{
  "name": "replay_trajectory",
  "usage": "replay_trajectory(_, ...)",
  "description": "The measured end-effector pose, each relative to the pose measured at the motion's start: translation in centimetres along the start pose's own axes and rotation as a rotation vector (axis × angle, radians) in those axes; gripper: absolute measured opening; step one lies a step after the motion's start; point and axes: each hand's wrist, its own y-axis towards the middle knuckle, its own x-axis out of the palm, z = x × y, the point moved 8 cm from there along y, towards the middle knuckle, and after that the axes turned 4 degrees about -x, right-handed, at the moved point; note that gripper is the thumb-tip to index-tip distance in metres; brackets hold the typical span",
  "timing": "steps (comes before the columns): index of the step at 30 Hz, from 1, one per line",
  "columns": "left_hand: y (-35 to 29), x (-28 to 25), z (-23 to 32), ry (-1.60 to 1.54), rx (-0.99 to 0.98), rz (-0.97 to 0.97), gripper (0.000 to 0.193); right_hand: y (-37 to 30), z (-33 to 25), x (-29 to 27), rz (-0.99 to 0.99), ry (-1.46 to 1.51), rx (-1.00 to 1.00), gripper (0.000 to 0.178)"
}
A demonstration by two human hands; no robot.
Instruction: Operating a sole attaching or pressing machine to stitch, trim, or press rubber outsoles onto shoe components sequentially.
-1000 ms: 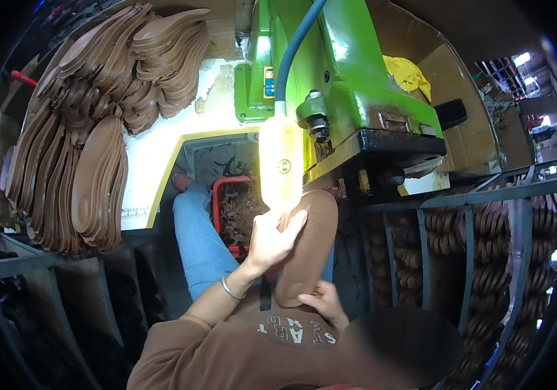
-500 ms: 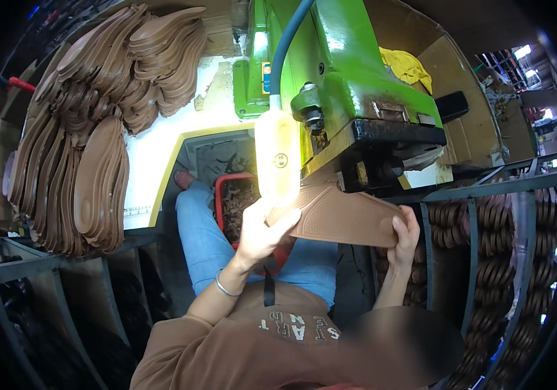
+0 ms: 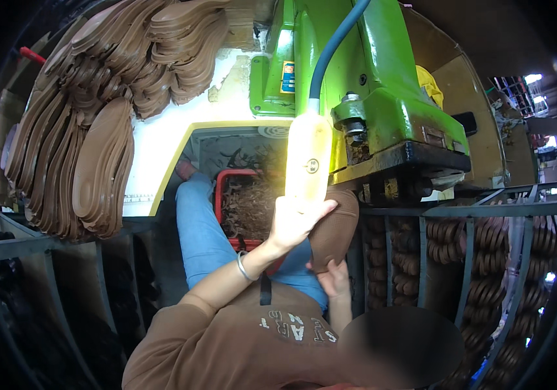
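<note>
Pinching in the right grip (image 3: 335, 281) the near end of the sole (image 3: 335, 231), with the left grip (image 3: 296, 223), too hidden to tell if closed, overlapping its left edge farther out, beside the lamp (image 3: 307, 153) and before the machine (image 3: 385, 91).

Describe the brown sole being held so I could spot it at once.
Find the big green machine. Below the left end of its black head, the sole sits between the left hand and right hand. Unlike the piled soles on the white table, it is in hand.
</note>
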Motion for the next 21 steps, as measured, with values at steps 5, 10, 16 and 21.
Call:
replay_trajectory(5, 0.4, 0.5, 0.4, 0.086, 0.052, 0.002, 0.020, -3.0, -0.6, 0.4, 0.093, -0.067, -0.119, 0.045)
replay_trajectory(10, -1.3, -2.7, -1.9, -0.067, 0.067, 0.196, 0.017, -2.9, -5.2, 1.2, 0.109, -0.284, -0.186, 0.047)
replay_trajectory(16, 0.2, 0.7, 1.0, 0.108, 0.171, 0.037, 0.016, -3.1, -0.1, 0.4, 0.047, -0.077, -0.033, 0.038)
replay_trajectory(21, -0.2, -0.1, 1.3, 0.182, 0.186, 0.049, 0.015, -4.4, -2.5, 1.2, 0.113, -0.088, -0.124, 0.043)
